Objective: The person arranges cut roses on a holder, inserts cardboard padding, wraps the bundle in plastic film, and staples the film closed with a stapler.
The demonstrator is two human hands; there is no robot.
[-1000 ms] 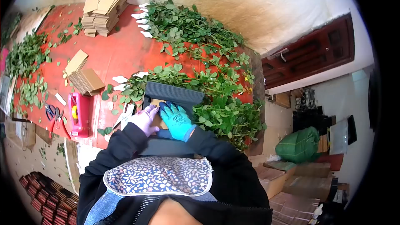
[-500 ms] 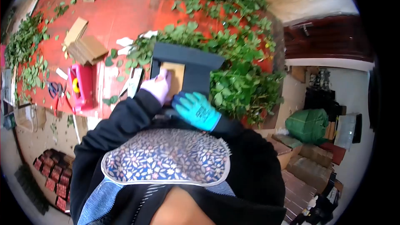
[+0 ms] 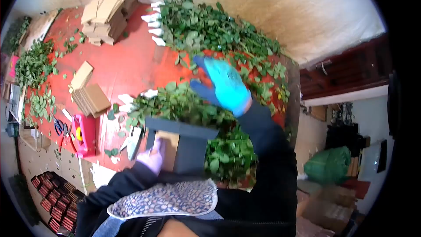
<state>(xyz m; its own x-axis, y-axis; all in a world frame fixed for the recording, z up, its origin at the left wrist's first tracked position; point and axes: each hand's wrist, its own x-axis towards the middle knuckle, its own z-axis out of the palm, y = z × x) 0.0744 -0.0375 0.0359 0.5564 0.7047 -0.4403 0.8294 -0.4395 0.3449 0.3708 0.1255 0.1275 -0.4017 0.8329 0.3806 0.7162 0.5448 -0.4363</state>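
Turquoise right hand [image 3: 228, 84], fingers splayed beyond tray edge [image 3: 182, 127], left hand [image 3: 151, 158] on cardboard [image 3: 169, 149], grip unclear

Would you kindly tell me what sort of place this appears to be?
Probably a cut-flower packing workroom: white-tipped green leafy stems lie on a red-topped table near stacked brown cardboard pieces.

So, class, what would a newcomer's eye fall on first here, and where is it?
Probably the right hand in its bright turquoise glove, stretched out over the red table and its leafy stems. Nearer the body, the left hand, gloved in pale purple, touches brown cardboard. The pink tape dispenser also stands out, on the table's left side.
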